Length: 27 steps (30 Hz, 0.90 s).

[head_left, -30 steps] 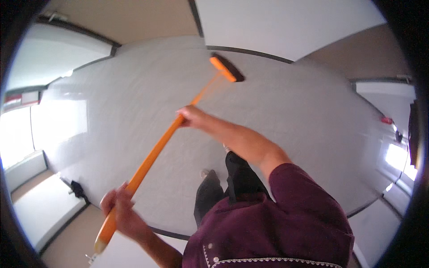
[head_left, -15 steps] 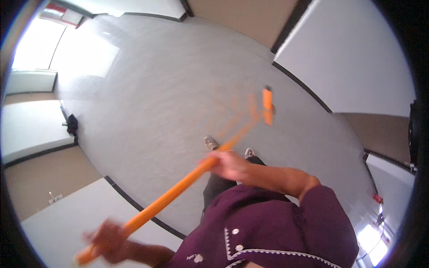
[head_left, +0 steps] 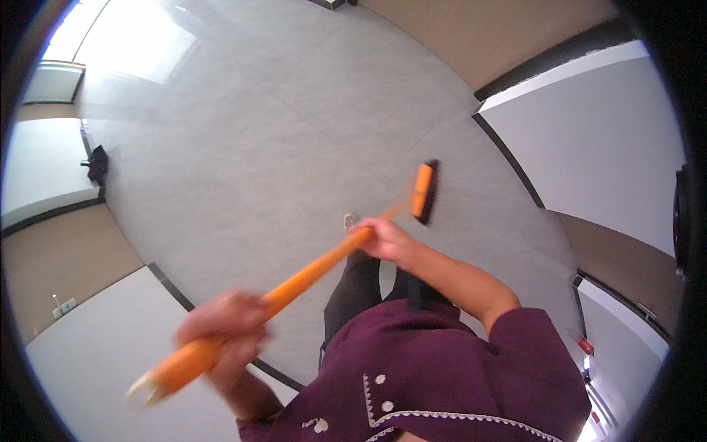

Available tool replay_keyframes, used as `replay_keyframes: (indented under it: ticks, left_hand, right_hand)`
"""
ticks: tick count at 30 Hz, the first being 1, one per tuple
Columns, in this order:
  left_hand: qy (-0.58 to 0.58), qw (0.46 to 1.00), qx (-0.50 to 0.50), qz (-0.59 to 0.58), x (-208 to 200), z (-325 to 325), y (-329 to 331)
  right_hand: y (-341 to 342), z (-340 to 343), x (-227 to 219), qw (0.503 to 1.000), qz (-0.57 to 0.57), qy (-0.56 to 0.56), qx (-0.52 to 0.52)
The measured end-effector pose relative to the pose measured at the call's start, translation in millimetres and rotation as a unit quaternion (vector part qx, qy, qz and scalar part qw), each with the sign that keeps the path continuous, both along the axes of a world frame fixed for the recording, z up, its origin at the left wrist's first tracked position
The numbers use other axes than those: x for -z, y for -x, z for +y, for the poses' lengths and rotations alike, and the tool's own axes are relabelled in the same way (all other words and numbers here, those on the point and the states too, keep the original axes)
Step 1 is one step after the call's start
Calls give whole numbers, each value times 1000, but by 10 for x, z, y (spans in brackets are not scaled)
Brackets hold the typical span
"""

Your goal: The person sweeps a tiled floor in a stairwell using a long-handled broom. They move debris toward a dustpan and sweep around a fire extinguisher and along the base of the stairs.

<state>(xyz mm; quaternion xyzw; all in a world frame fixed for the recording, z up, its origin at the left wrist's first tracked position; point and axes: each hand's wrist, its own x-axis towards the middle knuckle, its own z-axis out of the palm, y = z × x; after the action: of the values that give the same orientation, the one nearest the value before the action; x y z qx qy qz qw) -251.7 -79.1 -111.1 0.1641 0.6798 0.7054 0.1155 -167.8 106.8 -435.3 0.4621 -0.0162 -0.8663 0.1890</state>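
Observation:
A broom (head_left: 313, 272) with a long orange handle slants across the view, its end at the lower left nearest me. My left hand (head_left: 228, 331), slightly smeared by motion, wraps round the handle near that end. Farther down the shaft, my right hand (head_left: 383, 239) grips it just in front of my legs. The broom head (head_left: 423, 191), orange on top with dark bristles, is over the grey floor ahead and to the right of my feet; whether the bristles touch the floor I cannot tell. A shoe (head_left: 350, 221) shows partly beside the right hand.
Grey tiled floor (head_left: 243, 162) spreads ahead. White wall panels with dark skirting (head_left: 515, 158) stand on the right, and a similar wall (head_left: 96, 346) is close at left. A dark object (head_left: 96, 163) lies against the left wall. Light from a window (head_left: 70, 33) reflects on the floor.
The broom head has swung slightly left and nearer, its dark bristles now showing. My left hand has moved up and to the right with the handle end. The view has shifted.

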Motion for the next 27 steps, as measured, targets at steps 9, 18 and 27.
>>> replay_keyframes:
  ticks: [9,18,27]
  left_hand:
    - [179,928,102,312,-886,-588,-14]
    - [-101,965,-211,118,-456,-617,457]
    - [34,937,179,-297,1158,1936,1415]
  right_hand:
    - [1862,-1250,-1097,957,247,84,-123]
    - [1232,-1,-1568,990,130,-48,-14]
    - [310,2222,409,957,-225,-133,128]
